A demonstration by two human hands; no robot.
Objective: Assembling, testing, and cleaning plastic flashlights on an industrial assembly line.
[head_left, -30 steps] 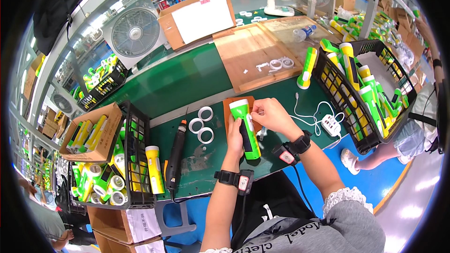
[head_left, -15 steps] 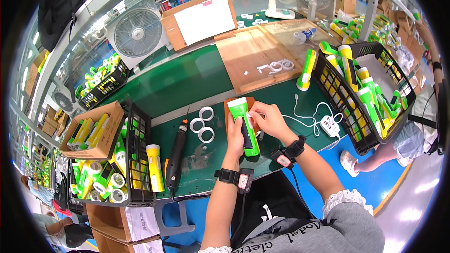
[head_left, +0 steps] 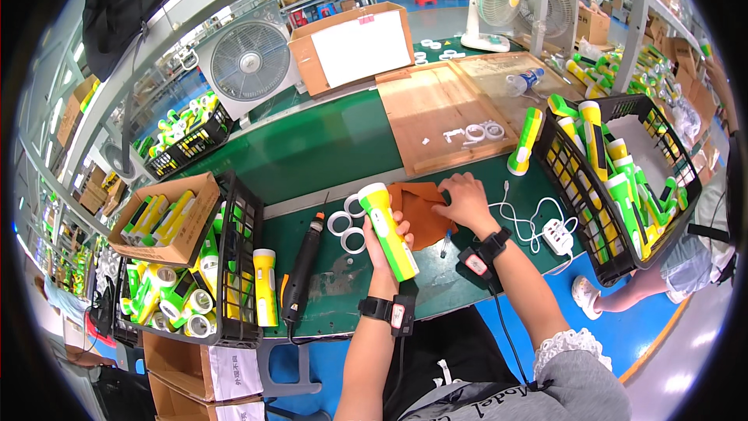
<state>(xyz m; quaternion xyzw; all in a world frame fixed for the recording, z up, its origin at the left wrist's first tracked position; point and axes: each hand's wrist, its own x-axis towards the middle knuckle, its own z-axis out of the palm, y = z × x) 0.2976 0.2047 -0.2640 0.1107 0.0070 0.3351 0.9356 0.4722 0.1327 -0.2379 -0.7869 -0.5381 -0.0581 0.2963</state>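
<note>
My left hand (head_left: 378, 257) is closed around a yellow and green flashlight (head_left: 387, 231), held tilted with its white-rimmed head pointing away from me. Its fingers show along the right side of the barrel. To the right, my right hand (head_left: 470, 204) rests with bent, parted fingers at the edge of an orange-brown cloth (head_left: 425, 214) and holds nothing that I can see. White rings (head_left: 353, 240) lie just left of the flashlight, one partly hidden behind its head. A black electric screwdriver (head_left: 302, 273) lies farther left.
A black crate (head_left: 248, 257) of flashlights, topped by a cardboard box (head_left: 191, 226), stands left beside an upright flashlight (head_left: 266, 288). Another full crate (head_left: 608, 249) is at right, near a standing flashlight (head_left: 526, 140) and a white power strip (head_left: 558, 236). A wooden board (head_left: 436, 101) lies behind.
My right hand has let go of the flashlight and moved right onto the cloth. My left hand has shifted the flashlight left and turned it, so its yellow side shows. The view has shifted slightly.
</note>
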